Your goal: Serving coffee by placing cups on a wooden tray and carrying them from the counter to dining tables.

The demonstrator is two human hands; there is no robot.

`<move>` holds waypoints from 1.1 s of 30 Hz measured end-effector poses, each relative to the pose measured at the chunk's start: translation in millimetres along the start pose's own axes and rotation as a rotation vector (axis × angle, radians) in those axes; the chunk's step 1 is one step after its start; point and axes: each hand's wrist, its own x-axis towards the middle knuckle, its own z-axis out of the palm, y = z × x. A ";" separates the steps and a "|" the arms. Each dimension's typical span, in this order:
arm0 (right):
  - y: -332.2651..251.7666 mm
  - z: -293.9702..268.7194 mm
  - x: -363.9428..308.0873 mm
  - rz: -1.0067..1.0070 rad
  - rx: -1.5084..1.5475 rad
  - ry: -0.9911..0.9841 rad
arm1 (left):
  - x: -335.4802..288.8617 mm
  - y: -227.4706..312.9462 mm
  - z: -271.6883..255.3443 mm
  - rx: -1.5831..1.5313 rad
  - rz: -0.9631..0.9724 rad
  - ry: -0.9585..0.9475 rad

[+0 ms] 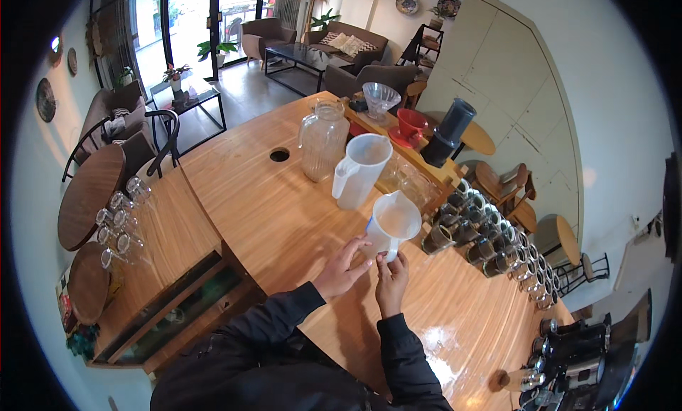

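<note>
A small translucent white plastic measuring jug (396, 218) stands on the wooden counter in front of me, its spout pointing away. My right hand (392, 287) pinches the lower part of its handle. With fingers stretched out, my left hand (342, 270) rests its fingertips at the jug's left side and does not wrap round it. Just behind is a taller translucent plastic pitcher (362, 173), its handle turned to the left. Farther back stands a ribbed clear glass pitcher (323, 144). Whatever the jug may contain is hard to make out.
Rows of dark glass jars (483, 237) line the counter's right side. A raised wooden shelf holds a clear dripper (381, 98), a red dripper (408, 127) and a dark cylindrical coffee maker (451, 130). Upturned glasses (121, 223) stand left. A round hole (279, 154) pierces the counter.
</note>
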 end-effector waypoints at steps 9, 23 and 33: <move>24.1 0.1 61.3 0.344 0.071 -0.087 | -78.1 7.8 -44.5 -0.053 -0.189 -0.222; -29.3 19.0 -139.2 0.144 0.286 -0.693 | -369.8 58.9 -105.4 -0.018 -0.375 1.080; -55.0 38.6 -199.4 0.137 0.227 -0.963 | -492.2 28.4 -415.6 -0.154 -0.552 1.817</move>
